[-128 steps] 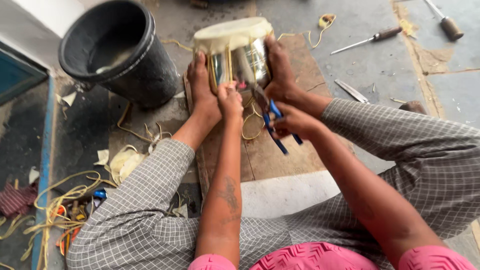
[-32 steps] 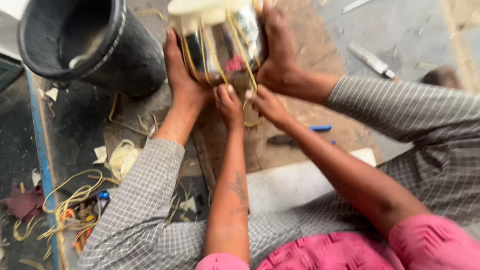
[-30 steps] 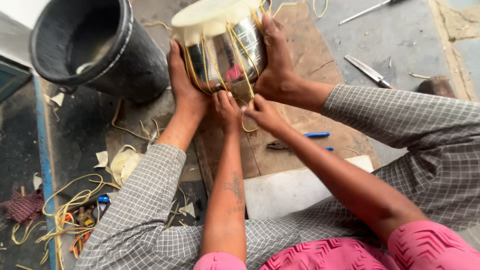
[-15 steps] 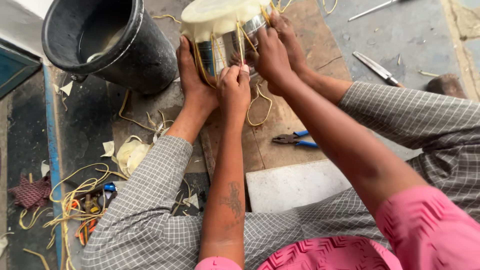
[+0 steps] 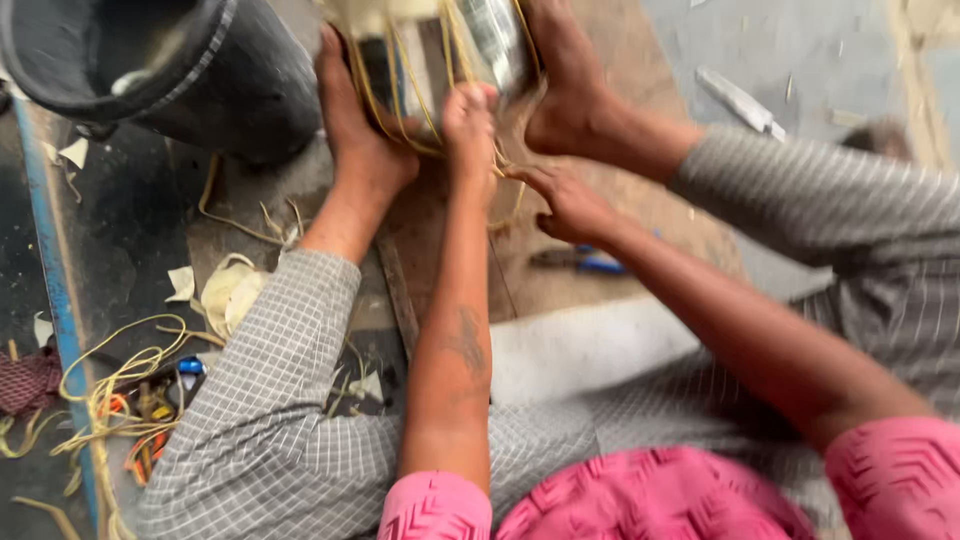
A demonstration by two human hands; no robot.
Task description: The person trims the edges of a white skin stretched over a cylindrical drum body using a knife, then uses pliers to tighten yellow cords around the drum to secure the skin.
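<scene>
A shiny metal vessel (image 5: pixel 490 40) wrapped in yellow cord (image 5: pixel 400 100) stands on a wooden board (image 5: pixel 640 210) at the top of the head view. It is clamped between my two bare feet (image 5: pixel 355 135). My left hand (image 5: pixel 468 112) is closed around cords on the vessel's near side. My right hand (image 5: pixel 570 205) sits just below the vessel, its fingers pinched on a cord that runs up to it. Blue-handled pliers (image 5: pixel 580 262) lie on the board right beside my right wrist, in no hand.
A black bucket (image 5: pixel 170 60) stands left of the vessel, touching my left foot. A metal blade (image 5: pixel 740 100) lies on the grey floor at the right. Loose yellow cord and scraps (image 5: pixel 110 400) are piled at the left by a blue bar (image 5: pixel 55 280). A white slab (image 5: pixel 590 345) lies between my legs.
The pliers left my right hand and now lie on the board. My right hand has dropped from the vessel's side to below it. The view has tilted closer and blurred.
</scene>
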